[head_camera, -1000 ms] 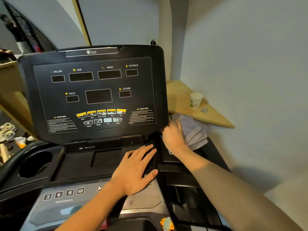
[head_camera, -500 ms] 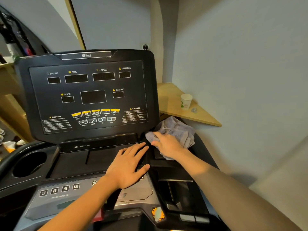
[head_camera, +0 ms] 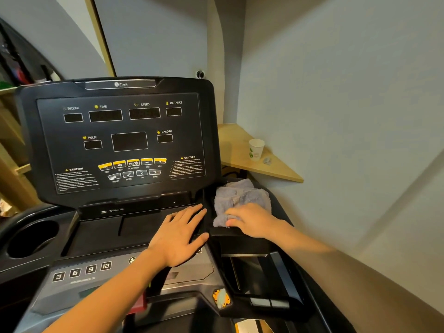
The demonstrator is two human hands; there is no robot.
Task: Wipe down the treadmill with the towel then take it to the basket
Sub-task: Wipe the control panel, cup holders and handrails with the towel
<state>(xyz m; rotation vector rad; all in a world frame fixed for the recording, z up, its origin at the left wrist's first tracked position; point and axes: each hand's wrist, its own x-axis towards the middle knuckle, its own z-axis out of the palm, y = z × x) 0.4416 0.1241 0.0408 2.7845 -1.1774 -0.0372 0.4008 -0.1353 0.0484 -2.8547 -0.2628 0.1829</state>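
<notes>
A black treadmill console (head_camera: 120, 140) with dark displays and yellow buttons fills the left half of the head view. A crumpled grey towel (head_camera: 240, 195) lies in the right side tray of the console. My right hand (head_camera: 252, 219) presses on the towel's near edge, fingers curled onto the cloth. My left hand (head_camera: 180, 234) rests flat, fingers spread, on the black ledge below the screen, just left of the towel. No basket is in view.
A wooden corner shelf (head_camera: 271, 169) at the right carries a white paper cup (head_camera: 256, 149). A round cup holder (head_camera: 31, 239) sits at the console's left. Speed buttons (head_camera: 81, 271) line the grey lower panel. The wall stands close on the right.
My right hand has slid the towel from the tray's left edge toward its right and near side. The left hand stays flat on the ledge. My head has shifted slightly.
</notes>
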